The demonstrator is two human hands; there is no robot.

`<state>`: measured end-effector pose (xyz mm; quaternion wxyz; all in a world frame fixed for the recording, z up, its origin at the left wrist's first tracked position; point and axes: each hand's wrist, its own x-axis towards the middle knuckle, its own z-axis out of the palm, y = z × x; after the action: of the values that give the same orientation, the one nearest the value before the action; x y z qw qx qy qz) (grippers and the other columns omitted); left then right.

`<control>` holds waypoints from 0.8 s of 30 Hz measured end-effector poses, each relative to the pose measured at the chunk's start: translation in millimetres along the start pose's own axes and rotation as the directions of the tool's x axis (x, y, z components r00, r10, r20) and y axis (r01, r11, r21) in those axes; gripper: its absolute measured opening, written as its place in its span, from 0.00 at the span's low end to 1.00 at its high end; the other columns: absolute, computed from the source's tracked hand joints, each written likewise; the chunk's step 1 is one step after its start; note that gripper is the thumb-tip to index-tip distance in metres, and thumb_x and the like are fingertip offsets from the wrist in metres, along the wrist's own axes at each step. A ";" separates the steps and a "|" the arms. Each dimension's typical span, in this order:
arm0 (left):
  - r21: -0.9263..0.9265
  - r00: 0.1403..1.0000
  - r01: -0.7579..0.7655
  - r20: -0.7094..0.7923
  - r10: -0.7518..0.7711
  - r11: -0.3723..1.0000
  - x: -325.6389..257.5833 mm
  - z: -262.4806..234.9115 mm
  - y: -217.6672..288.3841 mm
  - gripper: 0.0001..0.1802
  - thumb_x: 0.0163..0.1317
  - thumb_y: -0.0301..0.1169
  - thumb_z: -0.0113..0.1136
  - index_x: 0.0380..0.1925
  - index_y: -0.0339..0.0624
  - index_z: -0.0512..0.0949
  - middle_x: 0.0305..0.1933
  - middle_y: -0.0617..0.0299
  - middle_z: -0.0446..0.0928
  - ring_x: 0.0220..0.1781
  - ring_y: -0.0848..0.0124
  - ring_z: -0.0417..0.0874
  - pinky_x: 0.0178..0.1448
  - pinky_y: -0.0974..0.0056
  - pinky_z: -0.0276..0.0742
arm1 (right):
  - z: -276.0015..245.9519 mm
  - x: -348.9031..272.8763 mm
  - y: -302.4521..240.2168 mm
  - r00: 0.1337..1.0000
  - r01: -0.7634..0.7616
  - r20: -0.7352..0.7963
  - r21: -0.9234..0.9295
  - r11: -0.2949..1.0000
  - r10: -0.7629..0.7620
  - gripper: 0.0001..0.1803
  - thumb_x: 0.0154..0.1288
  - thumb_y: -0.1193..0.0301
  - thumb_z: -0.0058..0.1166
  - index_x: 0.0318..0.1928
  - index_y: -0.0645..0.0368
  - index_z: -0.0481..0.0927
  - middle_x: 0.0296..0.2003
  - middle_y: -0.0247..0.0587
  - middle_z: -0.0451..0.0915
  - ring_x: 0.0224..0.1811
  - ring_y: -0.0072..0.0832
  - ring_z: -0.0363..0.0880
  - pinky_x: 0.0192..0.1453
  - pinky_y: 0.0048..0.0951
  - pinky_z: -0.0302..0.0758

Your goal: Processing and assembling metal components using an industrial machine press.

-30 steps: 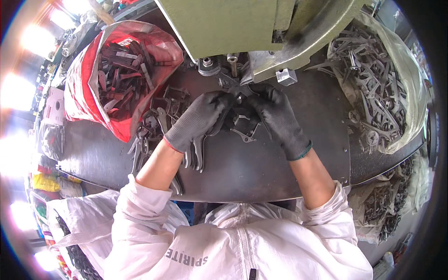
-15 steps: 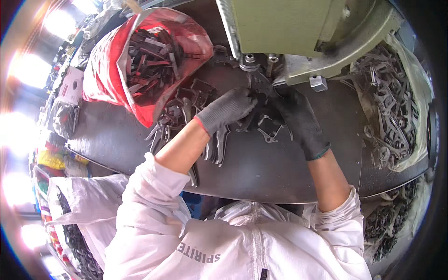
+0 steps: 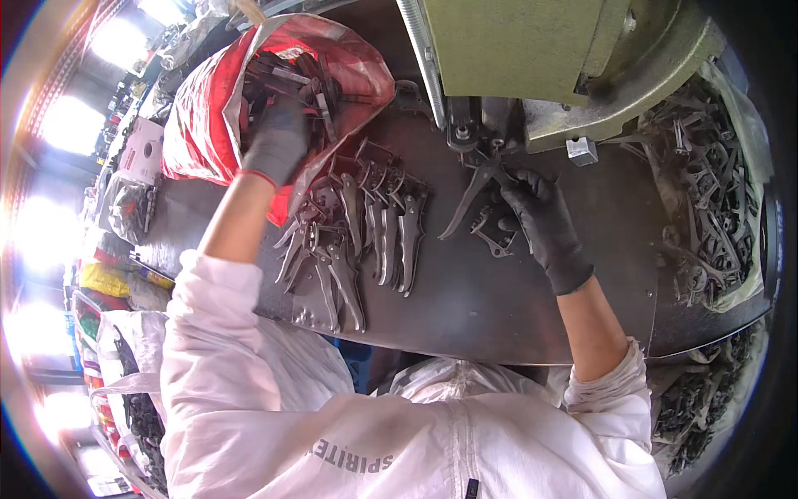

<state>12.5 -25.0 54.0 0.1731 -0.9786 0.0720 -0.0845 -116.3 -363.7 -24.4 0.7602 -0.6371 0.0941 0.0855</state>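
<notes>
My left hand (image 3: 281,143), in a dark knit glove, reaches into the mouth of a red-and-white sack (image 3: 199,125) filled with dark flat metal strips (image 3: 291,79). Motion smears it and its fingers are hidden, so its grip does not show. My right hand (image 3: 544,220), gloved in black, is closed at the end of a metal piece with a curved handle (image 3: 467,200). That piece lies under the tool head (image 3: 463,133) of a green machine (image 3: 507,50). Beside the right hand a small angular metal bracket (image 3: 494,239) rests on the tabletop.
Several plier-like metal pieces (image 3: 386,224) with curved handles lie grouped left of centre on the dark metal table (image 3: 432,308). A pale bag of metal parts (image 3: 706,200) stands at the right. A small silver block (image 3: 582,150) sits by the machine's base.
My left hand has left the machine and moved left into the red sack. My right hand has shifted slightly nearer and right; the curved-handled piece now shows under the tool head.
</notes>
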 end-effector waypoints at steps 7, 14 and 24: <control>0.357 0.990 -0.060 0.138 0.011 0.932 7.9 58.6 -93.8 0.32 0.59 0.31 0.49 0.66 0.46 0.58 0.63 0.37 0.63 0.59 0.46 0.72 0.59 0.48 0.69 | -0.9 3.5 2.6 0.999 0.004 0.052 -0.017 1.000 -0.003 0.10 0.67 0.72 0.49 0.46 0.64 0.74 0.32 0.32 0.76 0.29 0.15 0.75 0.28 0.18 0.76; -0.071 0.992 -0.002 -0.125 -0.007 0.998 -4.8 56.8 -95.7 0.28 0.59 0.33 0.54 0.61 0.45 0.65 0.61 0.42 0.66 0.50 0.49 0.77 0.57 0.52 0.72 | 14.2 -13.9 -27.6 0.995 0.022 0.101 0.053 0.998 -0.028 0.15 0.67 0.72 0.48 0.52 0.66 0.71 0.30 0.34 0.77 0.25 0.14 0.73 0.24 0.18 0.71; -0.930 0.999 -0.043 -0.043 0.008 0.364 -34.0 -15.3 -19.9 0.23 0.64 0.45 0.53 0.48 0.36 0.74 0.48 0.48 0.78 0.53 0.57 0.77 0.56 0.55 0.75 | -2.1 -14.8 -2.6 0.991 -0.024 0.132 0.008 1.000 0.023 0.09 0.67 0.71 0.48 0.42 0.64 0.74 0.25 0.34 0.76 0.20 0.15 0.72 0.23 0.18 0.71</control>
<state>-21.4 -5.7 70.3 -0.4086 -0.9032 0.1248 -0.0419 -129.9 -366.4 -18.5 0.7666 -0.6254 0.0517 0.1360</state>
